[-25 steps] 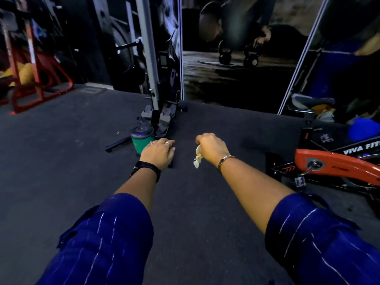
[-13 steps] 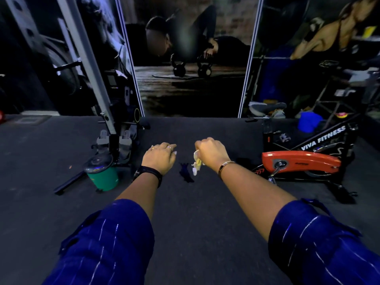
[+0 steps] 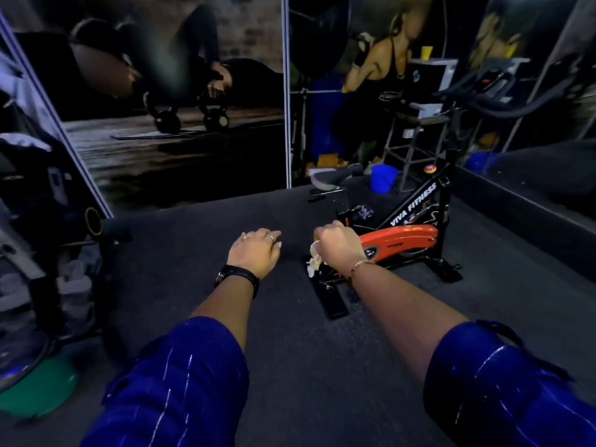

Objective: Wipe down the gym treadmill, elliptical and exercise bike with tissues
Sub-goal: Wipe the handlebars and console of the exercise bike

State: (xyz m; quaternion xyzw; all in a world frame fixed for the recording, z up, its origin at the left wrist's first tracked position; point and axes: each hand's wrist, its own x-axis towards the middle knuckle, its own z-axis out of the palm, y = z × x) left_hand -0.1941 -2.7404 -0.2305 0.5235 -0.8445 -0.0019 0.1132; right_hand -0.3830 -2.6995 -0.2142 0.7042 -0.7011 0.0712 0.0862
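My right hand (image 3: 340, 245) is closed around a crumpled pale tissue (image 3: 313, 259) that hangs below the fist. My left hand (image 3: 256, 251) is held out beside it, palm down, fingers loosely curled, holding nothing. Just beyond my right hand stands the exercise bike (image 3: 409, 230), black with an orange guard, a grey saddle and white lettering on its frame. Neither hand touches it. Another machine with a grey upright frame (image 3: 48, 195) fills the left edge. A treadmill console (image 3: 493, 82) shows at the far right, dim and partly hidden.
A green bin (image 3: 35, 387) sits on the floor at the lower left. A blue bucket (image 3: 382, 177) and a metal stand (image 3: 416, 146) are behind the bike. Wall posters (image 3: 180, 101) back the dark carpet (image 3: 290, 350). A low ledge (image 3: 522, 204) runs along the right.
The view has swung right and moved closer: the bike now sits just past my right hand, and the green bin has slid to the lower left. Both hands keep their pose.
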